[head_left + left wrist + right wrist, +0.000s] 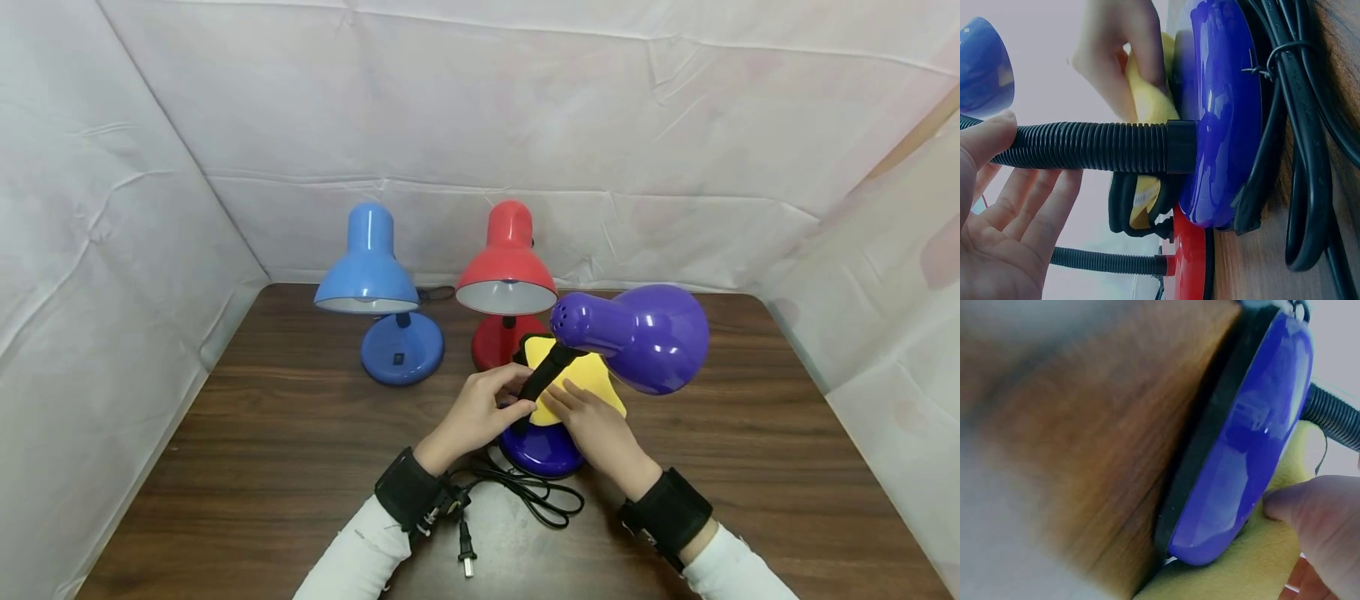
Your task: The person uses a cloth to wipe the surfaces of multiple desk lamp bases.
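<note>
A purple desk lamp stands at the table's near middle, with its shade [645, 337] tipped to the right, a black ribbed neck [543, 375] and a round base [540, 450]. My left hand [513, 396] grips the neck, with the thumb [991, 134] lying on the ribbed neck [1085, 147]. My right hand [570, 404] holds a yellow cloth [581, 379] against the top of the base. In the right wrist view the thumb [1313, 509] presses the yellow cloth [1229, 575] at the edge of the base [1241, 462].
A blue lamp [375, 283] and a red lamp [507, 279] stand behind, the red one's base close to the purple one. The purple lamp's black cord [525, 492] lies coiled in front, its plug [465, 554] near the table's front edge. White sheets wall in three sides.
</note>
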### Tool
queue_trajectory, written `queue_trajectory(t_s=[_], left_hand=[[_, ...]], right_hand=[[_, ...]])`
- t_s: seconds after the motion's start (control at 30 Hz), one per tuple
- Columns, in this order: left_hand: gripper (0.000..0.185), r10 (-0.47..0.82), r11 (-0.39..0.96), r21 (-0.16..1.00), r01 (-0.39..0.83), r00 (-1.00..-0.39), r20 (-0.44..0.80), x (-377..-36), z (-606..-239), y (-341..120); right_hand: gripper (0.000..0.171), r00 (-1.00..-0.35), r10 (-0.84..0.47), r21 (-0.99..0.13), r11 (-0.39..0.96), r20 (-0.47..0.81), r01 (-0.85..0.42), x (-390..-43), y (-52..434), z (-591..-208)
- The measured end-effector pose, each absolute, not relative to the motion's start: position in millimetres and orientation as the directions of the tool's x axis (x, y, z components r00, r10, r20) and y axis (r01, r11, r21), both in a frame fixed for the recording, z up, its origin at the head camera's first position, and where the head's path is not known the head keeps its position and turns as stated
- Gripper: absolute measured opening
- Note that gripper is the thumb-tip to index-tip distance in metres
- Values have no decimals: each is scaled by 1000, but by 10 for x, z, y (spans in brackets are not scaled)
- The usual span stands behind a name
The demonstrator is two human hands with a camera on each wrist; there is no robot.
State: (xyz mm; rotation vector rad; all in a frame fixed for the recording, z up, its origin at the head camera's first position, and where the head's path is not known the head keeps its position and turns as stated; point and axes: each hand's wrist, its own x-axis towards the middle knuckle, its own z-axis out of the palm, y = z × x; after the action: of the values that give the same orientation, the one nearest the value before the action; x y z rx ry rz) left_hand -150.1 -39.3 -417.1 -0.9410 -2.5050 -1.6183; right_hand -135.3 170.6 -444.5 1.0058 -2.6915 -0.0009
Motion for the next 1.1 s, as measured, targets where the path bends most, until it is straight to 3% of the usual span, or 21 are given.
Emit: queue_trajectory(t_s=[0.27, 0.47, 0.53, 0.63, 0.9, 1.1], left_hand=[[31, 469, 293, 820, 492, -821, 324, -1496, -4178, -402], [31, 469, 282, 829, 482, -824, 320, -1494, -4177, -411], [31, 468, 282, 833, 477, -826, 315, -1493, -4175, -414], [31, 465, 282, 836, 471, -829, 310, -1488, -4165, -417], [31, 468, 269, 841, 468, -827, 311, -1492, -4166, -404], [30, 470, 263, 846, 464, -827, 308, -1500, -4166, -408]], right_hand=[[50, -643, -696, 141, 705, 319, -695, -1111, 1802, -4449], [51, -619, -701, 110, 688, 353, -717, -947, 1860, -4465], [50, -616, -703, 95, 683, 356, -724, -895, 1876, -4464], [36, -603, -707, 87, 673, 370, -735, -834, 1892, -4466], [41, -564, -714, 91, 650, 414, -755, -740, 1917, -4463], [60, -581, -683, 110, 685, 443, -721, -715, 1871, -4470]])
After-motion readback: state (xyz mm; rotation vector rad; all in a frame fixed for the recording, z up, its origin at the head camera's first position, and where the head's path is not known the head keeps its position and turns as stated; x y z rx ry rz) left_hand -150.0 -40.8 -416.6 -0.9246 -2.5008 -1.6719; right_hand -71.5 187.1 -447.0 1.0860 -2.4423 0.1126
